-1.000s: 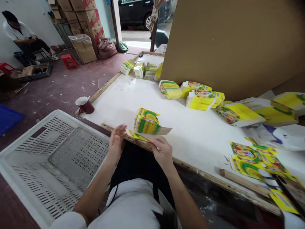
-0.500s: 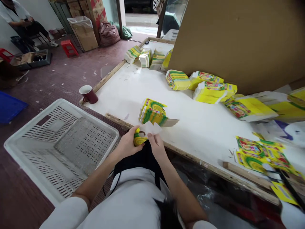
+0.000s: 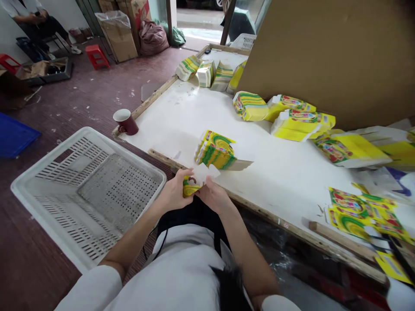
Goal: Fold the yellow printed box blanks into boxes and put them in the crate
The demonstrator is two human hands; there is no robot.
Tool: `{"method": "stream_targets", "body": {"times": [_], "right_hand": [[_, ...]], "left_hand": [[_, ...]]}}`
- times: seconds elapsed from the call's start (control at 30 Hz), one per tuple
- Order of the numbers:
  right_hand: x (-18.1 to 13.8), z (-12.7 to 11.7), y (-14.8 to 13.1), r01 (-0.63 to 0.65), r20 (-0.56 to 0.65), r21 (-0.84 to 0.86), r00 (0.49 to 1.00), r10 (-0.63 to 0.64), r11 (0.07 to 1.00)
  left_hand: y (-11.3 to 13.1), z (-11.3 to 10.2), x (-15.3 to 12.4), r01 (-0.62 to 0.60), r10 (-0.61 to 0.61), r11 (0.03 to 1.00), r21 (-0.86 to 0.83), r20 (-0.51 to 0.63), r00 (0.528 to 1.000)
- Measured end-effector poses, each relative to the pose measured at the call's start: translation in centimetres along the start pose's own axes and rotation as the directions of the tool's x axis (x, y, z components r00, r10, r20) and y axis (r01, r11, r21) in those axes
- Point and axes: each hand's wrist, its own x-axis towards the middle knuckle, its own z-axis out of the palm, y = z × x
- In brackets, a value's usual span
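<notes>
We show the box (image 3: 190, 188) at the counter's (image 3: 275, 172) near edge, white flaps (image 3: 202, 172) up; our left hand (image 3: 173, 192) and right hand (image 3: 216, 197) both have fingers closed on it. From the box, we place the stack (image 3: 218, 152) at one o'clock, basket (image 3: 112, 190) at nine, mug (image 3: 129, 126) at ten, bundles (image 3: 300, 128) at two.

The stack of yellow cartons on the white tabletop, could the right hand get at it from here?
Likely yes: the stack sits just beyond the right hand, with little between but the white flaps of the held carton. That hand is gripping the carton, though, so it may have to let go first.
</notes>
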Motion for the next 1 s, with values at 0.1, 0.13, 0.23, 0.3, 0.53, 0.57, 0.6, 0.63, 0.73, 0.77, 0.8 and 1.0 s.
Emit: {"method": "stream_targets", "body": {"times": [0.1, 0.13, 0.23, 0.3, 0.53, 0.57, 0.6, 0.63, 0.73, 0.77, 0.8, 1.0], "right_hand": [[0.2, 0.0, 0.2, -0.001, -0.056, 0.031, 0.998, 0.003, 1.0], [0.2, -0.1, 0.2, -0.003, -0.059, 0.05, 0.998, 0.006, 0.999], [0.1, -0.6, -0.1, -0.005, -0.063, 0.082, 0.998, 0.011, 0.997], [0.1, -1.3, -0.1, 0.028, -0.148, 0.052, 0.989, -0.02, 0.998], [-0.1, -2.4, -0.2, 0.124, -0.452, -0.378, 0.84, -0.3, 0.917], [-0.1, -2.4, -0.4, 0.115, -0.462, -0.383, 0.836, -0.297, 0.917], [-0.2, -2.4, -0.6, 0.108, -0.463, -0.353, 0.843, -0.274, 0.929], [-0.3, -2.4, -0.8, 0.104, -0.457, -0.286, 0.859, -0.231, 0.953], [-0.5, -2.3, -1.0, 0.067, -0.363, 0.065, 0.931, -0.039, 0.996], [-0.5, -2.3, -0.9, 0.046, -0.314, 0.179, 0.949, 0.013, 0.983], [-0.6, -2.3, -0.7, 0.028, -0.269, 0.276, 0.962, 0.05, 0.961], [-0.8, -3.0, -0.1, 0.022, -0.197, 0.291, 0.98, 0.038, 0.956]], "left_hand": [[0.0, 0.2, 0.6, -0.059, 0.054, 0.991, 0.121, 0.045, 0.998], [0.0, 0.3, 0.8, -0.062, 0.054, 0.99, 0.13, 0.062, 0.997], [0.2, 0.6, 1.4, -0.016, 0.012, 0.998, 0.065, 0.055, 0.998], [0.2, 0.8, 1.8, -0.015, 0.012, 0.994, 0.11, 0.03, 0.999], [-0.1, 1.9, 2.1, -0.256, 0.282, 0.713, 0.653, 0.068, 0.957], [0.0, 2.1, 2.1, -0.268, 0.307, 0.685, 0.678, 0.065, 0.949], [0.1, 2.4, 2.1, -0.272, 0.325, 0.665, 0.695, 0.058, 0.944], [0.1, 2.5, 2.1, -0.268, 0.336, 0.657, 0.704, 0.045, 0.941], [0.3, 2.8, 2.2, -0.235, 0.347, 0.692, 0.683, -0.028, 0.938], [0.4, 2.8, 2.3, -0.227, 0.347, 0.711, 0.666, -0.052, 0.936], [0.4, 2.8, 2.3, -0.221, 0.346, 0.729, 0.648, -0.069, 0.936], [0.4, 2.5, 2.1, -0.205, 0.278, 0.764, 0.612, -0.026, 0.96]]}}
